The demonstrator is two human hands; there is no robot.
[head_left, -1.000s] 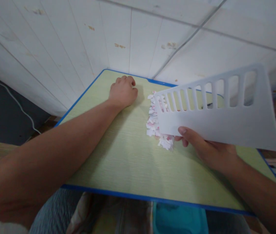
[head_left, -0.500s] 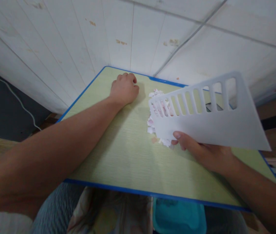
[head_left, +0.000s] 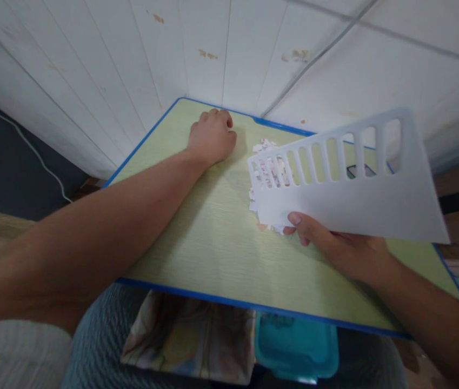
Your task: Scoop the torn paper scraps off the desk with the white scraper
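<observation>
At pale-green, blue-edged table [head_left: 213,237], gripping slotted white plastic-looking sheet [head_left: 343,205] in right hand [head_left: 337,246]; resting loosely fisted left hand [head_left: 214,138]; with torn white-and-pink paper scraps [head_left: 265,145] bunched but still there.

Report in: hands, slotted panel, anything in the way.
Right hand gripping slotted white panel. Left hand curled, apparently resting on tabletop. Panel partly blocks view of paper scraps; contact unclear.

The slotted panel [head_left: 351,208] looked like smooth, matt plastic. The scraps [head_left: 265,145] looked like paper, the tub [head_left: 298,346] glossy plastic.
</observation>
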